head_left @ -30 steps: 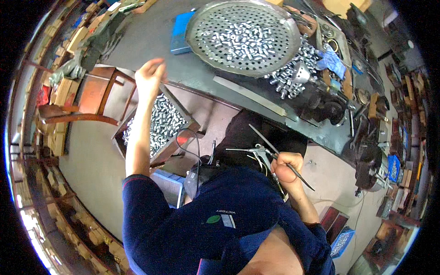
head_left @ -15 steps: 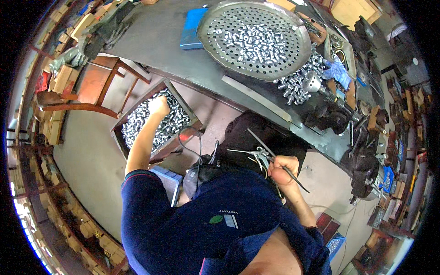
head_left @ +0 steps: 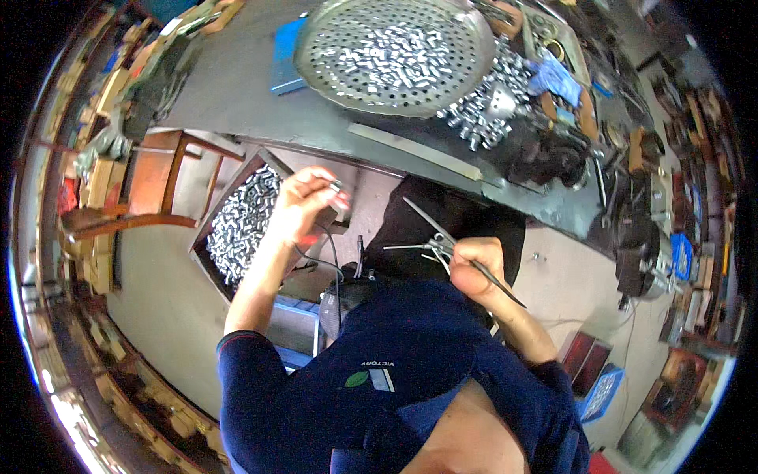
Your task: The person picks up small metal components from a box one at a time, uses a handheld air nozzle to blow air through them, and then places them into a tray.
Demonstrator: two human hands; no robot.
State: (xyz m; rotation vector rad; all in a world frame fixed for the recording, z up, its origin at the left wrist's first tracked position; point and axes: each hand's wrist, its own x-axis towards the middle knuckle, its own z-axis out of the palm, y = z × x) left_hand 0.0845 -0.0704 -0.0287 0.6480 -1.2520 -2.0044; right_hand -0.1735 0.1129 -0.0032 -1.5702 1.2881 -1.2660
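Observation:
Over the right edge of a wooden box (head_left: 204, 265) of small shiny metal sleeves (head_left: 245, 225), my left hand (head_left: 304, 201) is raised. Its thumb and fingertips pinch one small metal sleeve (head_left: 336, 186). In front of my body, my right hand (head_left: 478, 268) is closed around a long, narrow file-like tool (head_left: 426, 218) that slants across the palm, its dark tapered end sticking out below. Several thin metal rods (head_left: 407, 247) also project from that grip; their exact kind is not clear. The two hands are apart.
A perforated round metal tray (head_left: 332, 87) with more sleeves stands on the dark workbench (head_left: 229, 87), beside a loose heap of sleeves (head_left: 485, 110). A flat metal bar (head_left: 414, 150) lies along the bench edge. A wooden chair (head_left: 150, 178) stands left; blue crates (head_left: 296, 324) sit low nearby.
My left hand has come up out of the box and moved right, now with a sleeve in its fingertips. The right hand keeps its grip; the whole view has shifted slightly.

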